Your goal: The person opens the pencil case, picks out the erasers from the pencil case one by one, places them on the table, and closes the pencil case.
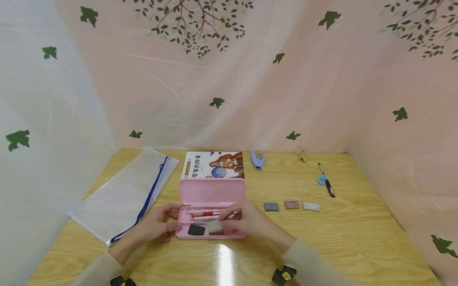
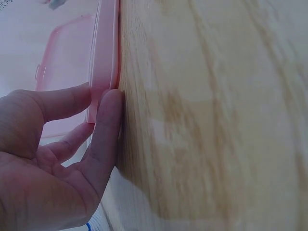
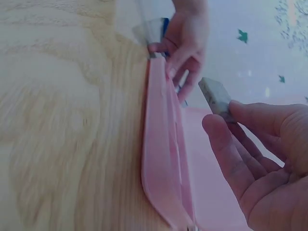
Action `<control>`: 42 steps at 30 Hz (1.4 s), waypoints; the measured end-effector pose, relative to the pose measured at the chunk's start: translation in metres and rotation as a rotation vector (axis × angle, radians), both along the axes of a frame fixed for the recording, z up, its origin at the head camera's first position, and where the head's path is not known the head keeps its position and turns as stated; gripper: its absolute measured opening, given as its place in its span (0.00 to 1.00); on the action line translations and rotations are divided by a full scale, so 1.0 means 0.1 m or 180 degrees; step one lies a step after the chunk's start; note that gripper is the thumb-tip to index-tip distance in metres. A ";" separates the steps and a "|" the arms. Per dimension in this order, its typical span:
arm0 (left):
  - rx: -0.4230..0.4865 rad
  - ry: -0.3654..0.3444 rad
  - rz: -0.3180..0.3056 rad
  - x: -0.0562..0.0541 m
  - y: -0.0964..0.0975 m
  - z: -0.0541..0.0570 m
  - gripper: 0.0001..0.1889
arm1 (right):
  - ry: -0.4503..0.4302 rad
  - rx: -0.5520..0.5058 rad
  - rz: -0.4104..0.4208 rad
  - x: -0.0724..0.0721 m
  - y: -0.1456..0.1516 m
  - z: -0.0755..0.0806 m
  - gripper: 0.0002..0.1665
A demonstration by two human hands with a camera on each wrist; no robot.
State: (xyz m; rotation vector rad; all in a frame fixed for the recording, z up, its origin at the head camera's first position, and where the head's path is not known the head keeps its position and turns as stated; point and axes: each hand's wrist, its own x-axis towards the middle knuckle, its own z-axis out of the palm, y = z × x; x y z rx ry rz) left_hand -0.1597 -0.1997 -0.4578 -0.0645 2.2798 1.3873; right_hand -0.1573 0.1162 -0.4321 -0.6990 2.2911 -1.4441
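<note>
A pink pencil case (image 1: 212,191) lies with its lid raised in front of me. My left hand (image 1: 161,223) grips its left end between thumb and fingers, as the left wrist view shows at the case's corner (image 2: 105,72). Over the front compartment, my right hand (image 1: 250,220) pinches a light grey eraser (image 3: 216,97) between thumb and fingertips, held above the rim. Inside the case, a black eraser (image 1: 196,230) sits at the front left. Behind it lie a red-and-clear pen (image 1: 205,214) and other pens, partly hidden by the right hand.
Right of the case, grey (image 1: 271,206), reddish (image 1: 291,204) and white (image 1: 311,206) erasers form a row. Farther back are a book (image 1: 214,165), a blue stapler (image 1: 257,161), a gold binder clip (image 1: 303,155), a black pen (image 1: 330,188) and a small blue object (image 1: 322,180). A zip pouch (image 1: 121,190) lies left.
</note>
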 end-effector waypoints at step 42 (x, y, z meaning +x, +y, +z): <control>-0.0091 0.0038 0.0019 -0.01 0.01 -0.01 0.29 | -0.1328 -0.0375 -0.0707 0.10 1.54 -0.34 0.25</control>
